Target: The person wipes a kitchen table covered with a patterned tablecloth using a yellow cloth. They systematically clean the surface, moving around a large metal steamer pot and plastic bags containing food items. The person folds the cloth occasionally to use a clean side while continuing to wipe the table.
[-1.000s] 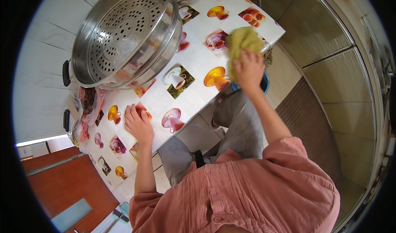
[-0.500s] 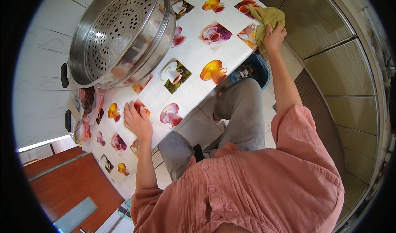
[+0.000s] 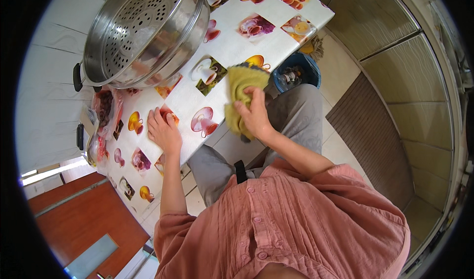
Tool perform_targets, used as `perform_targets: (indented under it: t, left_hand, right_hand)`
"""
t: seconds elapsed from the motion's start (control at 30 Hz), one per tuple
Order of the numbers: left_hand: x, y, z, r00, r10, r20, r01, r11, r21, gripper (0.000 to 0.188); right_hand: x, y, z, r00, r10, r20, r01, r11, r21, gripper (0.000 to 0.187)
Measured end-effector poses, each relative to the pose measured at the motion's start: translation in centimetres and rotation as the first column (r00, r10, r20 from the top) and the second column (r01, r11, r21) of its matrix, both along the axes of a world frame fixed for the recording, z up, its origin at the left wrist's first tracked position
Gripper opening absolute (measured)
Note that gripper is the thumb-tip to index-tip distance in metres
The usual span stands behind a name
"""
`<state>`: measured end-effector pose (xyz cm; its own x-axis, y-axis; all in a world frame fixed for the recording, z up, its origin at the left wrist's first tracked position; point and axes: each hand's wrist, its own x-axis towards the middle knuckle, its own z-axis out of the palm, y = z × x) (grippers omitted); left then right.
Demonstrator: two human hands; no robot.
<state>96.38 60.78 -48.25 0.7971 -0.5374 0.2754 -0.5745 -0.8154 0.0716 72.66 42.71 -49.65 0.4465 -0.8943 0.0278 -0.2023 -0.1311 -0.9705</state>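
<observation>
My right hand [image 3: 254, 113] grips an olive-green cloth [image 3: 242, 84] at the table's near edge. Part of the cloth lies over the tabletop and part hangs past the edge above my knee. Dark trim shows at both ends of it. My left hand [image 3: 164, 131] rests flat on the table [image 3: 222, 37], fingers spread and holding nothing. White covering with printed cups and saucers dresses the tabletop. Beyond my left hand stands a large steel steamer pot [image 3: 143, 37] with a perforated tray and black handles.
Plastic bags with dark round contents [image 3: 106, 111] lie by the tiled wall on the left. A blue bin [image 3: 301, 71] with rubbish stands under the table's right edge. Glossy cabinets [image 3: 395, 47] line the right side, a brown ribbed mat [image 3: 370, 136] before them. A red-brown door [image 3: 89, 219] is at lower left.
My right hand has brought the cloth from the table's far right corner back along the edge toward me and leftward. My left hand has stayed in place.
</observation>
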Motion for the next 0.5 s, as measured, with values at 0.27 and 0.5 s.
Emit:
perform_targets:
  t: [0.27, 0.5]
  left_hand:
    - [-0.1, 0.7, -0.3, 1.0, 0.011, 0.021, -0.01, 1.0, -0.021, 0.05]
    - [-0.1, 0.0, 0.2, 1.0, -0.004, -0.005, 0.003, 1.0, -0.024, 0.05]
  right_hand:
    - [-3.3, -7.9, 10.2, 0.917, -0.043, 0.397, -0.178, 0.846, 0.503, 0.045]
    - [1.6, -9.3, 5.6, 0.867, 0.181, -0.463, -0.478, 0.562, -0.675, 0.041]
